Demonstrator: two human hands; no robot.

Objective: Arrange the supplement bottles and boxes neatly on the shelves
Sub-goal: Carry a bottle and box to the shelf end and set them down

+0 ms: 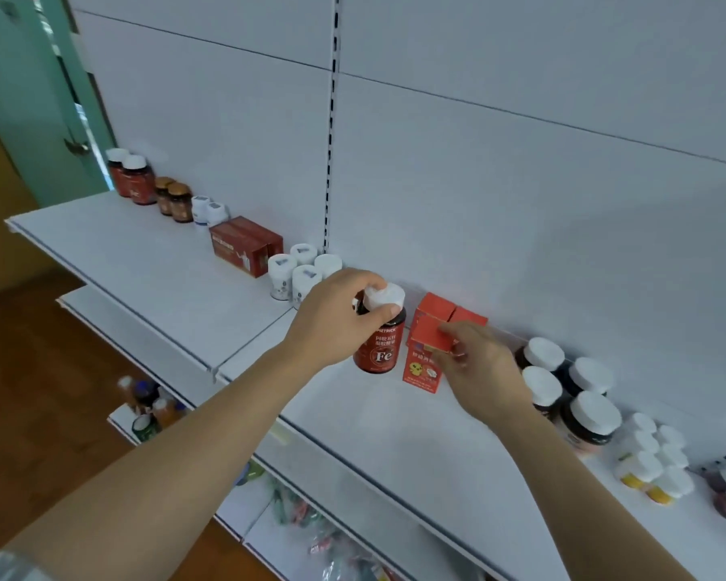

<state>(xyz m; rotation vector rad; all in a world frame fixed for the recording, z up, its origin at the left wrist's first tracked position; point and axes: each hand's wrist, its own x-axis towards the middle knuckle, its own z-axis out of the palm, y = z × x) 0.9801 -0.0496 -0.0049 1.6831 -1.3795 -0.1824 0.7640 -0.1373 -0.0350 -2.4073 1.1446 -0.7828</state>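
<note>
Left fingers: the left hand curled round the white cap of the red Fe bottle, thumb and fingers gripping it; the cap was partly hidden.
Right fingers: the right hand pinched the top edge of the front red box; its fingertips were blurred and partly covered the box face.
Fe bottle: stood upright on the white shelf, just left of the front red box.
Rear red boxes: behind the front red box, against the back panel; lower parts hidden.
White-capped jars: left of the Fe bottle, partly behind the left hand.
Dark jars: right of the front red box, one partly behind the right wrist.
Lower shelves: contents blurred, cut off at frame bottom.
</note>
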